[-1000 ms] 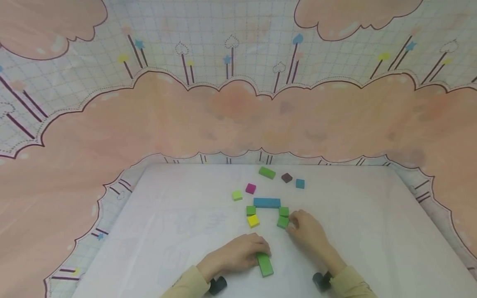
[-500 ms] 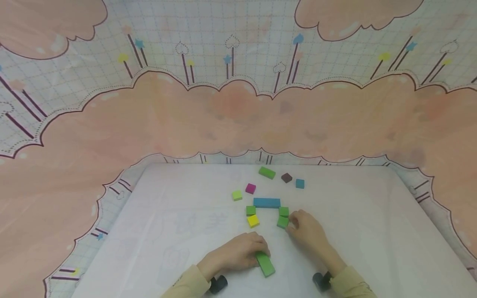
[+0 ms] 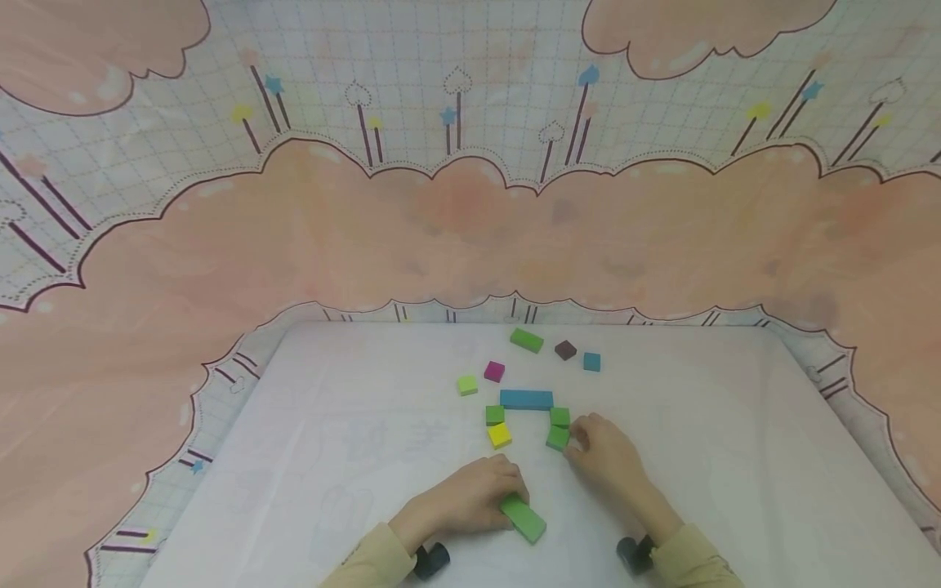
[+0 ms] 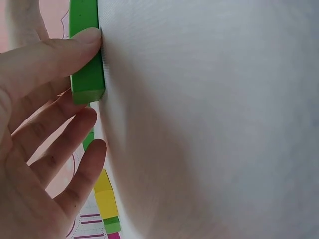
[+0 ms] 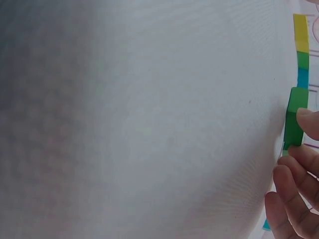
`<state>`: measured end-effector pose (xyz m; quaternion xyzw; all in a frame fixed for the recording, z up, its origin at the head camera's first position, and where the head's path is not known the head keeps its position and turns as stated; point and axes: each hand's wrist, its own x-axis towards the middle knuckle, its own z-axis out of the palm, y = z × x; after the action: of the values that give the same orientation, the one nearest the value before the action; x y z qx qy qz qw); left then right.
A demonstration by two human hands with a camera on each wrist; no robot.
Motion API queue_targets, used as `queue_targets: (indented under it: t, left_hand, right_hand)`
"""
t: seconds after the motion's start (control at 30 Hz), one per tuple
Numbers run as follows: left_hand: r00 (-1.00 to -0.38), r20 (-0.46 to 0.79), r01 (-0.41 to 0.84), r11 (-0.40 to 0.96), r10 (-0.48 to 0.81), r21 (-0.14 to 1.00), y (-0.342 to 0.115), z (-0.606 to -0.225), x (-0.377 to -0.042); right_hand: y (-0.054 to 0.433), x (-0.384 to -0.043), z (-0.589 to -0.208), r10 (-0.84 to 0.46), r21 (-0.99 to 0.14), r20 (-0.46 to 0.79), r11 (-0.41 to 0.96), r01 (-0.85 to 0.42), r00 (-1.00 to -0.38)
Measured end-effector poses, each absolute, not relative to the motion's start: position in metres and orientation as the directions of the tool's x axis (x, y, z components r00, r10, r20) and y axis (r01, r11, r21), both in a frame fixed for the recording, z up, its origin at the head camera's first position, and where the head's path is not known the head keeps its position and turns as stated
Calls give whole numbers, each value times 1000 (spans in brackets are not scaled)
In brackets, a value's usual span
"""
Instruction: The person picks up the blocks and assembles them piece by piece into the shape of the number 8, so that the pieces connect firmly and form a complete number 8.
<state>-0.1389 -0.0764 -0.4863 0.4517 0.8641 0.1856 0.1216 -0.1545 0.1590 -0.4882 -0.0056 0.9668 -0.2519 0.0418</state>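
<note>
My left hand [image 3: 474,494] pinches a long green block [image 3: 525,520] close over the white table near its front. In the left wrist view the thumb [image 4: 87,42] lies across that block's side, and the other fingers spread below it. With thumb and fingertips, my right hand [image 3: 606,453] pinches a green cube [image 3: 558,438]; in the right wrist view the thumb [image 5: 308,119] presses its face. Directly behind that cube sits another green cube [image 3: 560,417]. Opposite stand a yellow cube [image 3: 500,435] and a green cube [image 3: 495,415]. A long blue block [image 3: 526,399] spans the back between the two rows.
Behind lie a light green cube [image 3: 467,385], a magenta cube [image 3: 495,371], a green block [image 3: 527,340], a dark brown cube [image 3: 565,350] and a blue cube [image 3: 591,362]. Black wrist cameras sit by both sleeves. A patterned cloth [image 3: 470,237] hangs behind the white table [image 3: 331,433].
The long green block in my left hand has turned, its near end swinging to the right, while the hand shifted slightly away and left. My right hand stays on its cube.
</note>
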Motion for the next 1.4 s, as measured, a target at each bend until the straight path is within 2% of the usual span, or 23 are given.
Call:
queue_targets:
  t: [0.27,0.57,1.0,1.4]
  left_hand:
    - [-628,-48,684,580,777,443,-75,-486,-141]
    - [-672,-24,669,620,740,411,-72,-484,-142]
    - [-761,45,609,688,647,394,-63,-486,-147]
    - [-773,149,629,714,617,306,-56,-488,-156]
  right_hand:
    - [159,-154,-487,-19,-492,-94,870,30,-995]
    - [159,-153,-487,-16,-491,-94,871,33,-995]
    - [158,-154,-488,-16,-491,-95,871,33,-995]
    - [157,-152,-487,-14,-492,-93,870,34,-996]
